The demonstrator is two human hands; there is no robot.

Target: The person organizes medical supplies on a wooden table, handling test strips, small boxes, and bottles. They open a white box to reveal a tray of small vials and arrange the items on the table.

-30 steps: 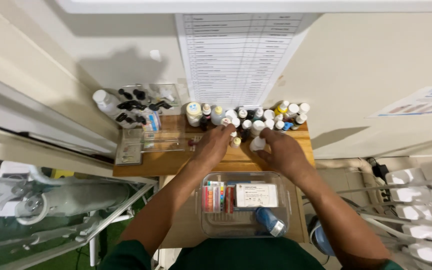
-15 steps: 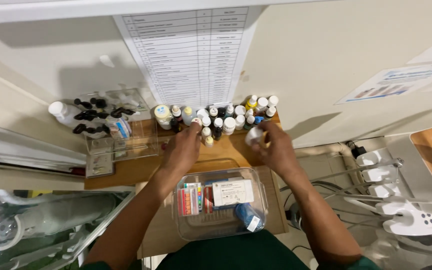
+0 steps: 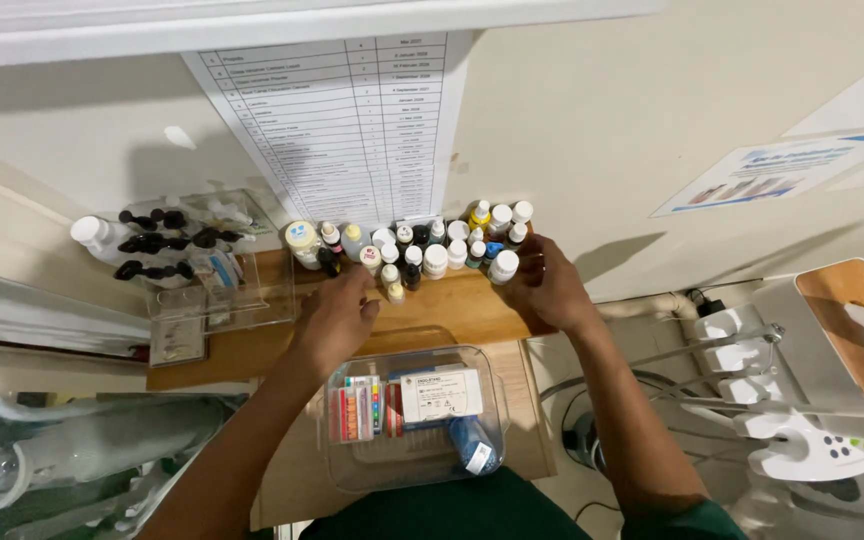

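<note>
Several small bottles [image 3: 422, 245] with white, yellow and dark caps stand in a cluster at the back of a wooden shelf [image 3: 452, 305], against the wall. My left hand [image 3: 337, 315] rests palm down on the shelf, its fingertips at the small bottles at the front left of the cluster. My right hand [image 3: 544, 285] is at the right end, fingers curled around a white-capped bottle [image 3: 503, 266]. Below my hands a clear plastic box [image 3: 414, 415] holds a white packet, coloured items and a blue tube.
A clear tray [image 3: 217, 290] with black droppers and a white bottle stands at the shelf's left end. A printed list [image 3: 347, 125] hangs on the wall above. A white instrument unit [image 3: 802, 390] with hoses stands at right.
The view has shifted left and tilted. My right hand has moved right along the cluster to the white-capped bottle at its end. My left hand has stayed at the front bottles.
</note>
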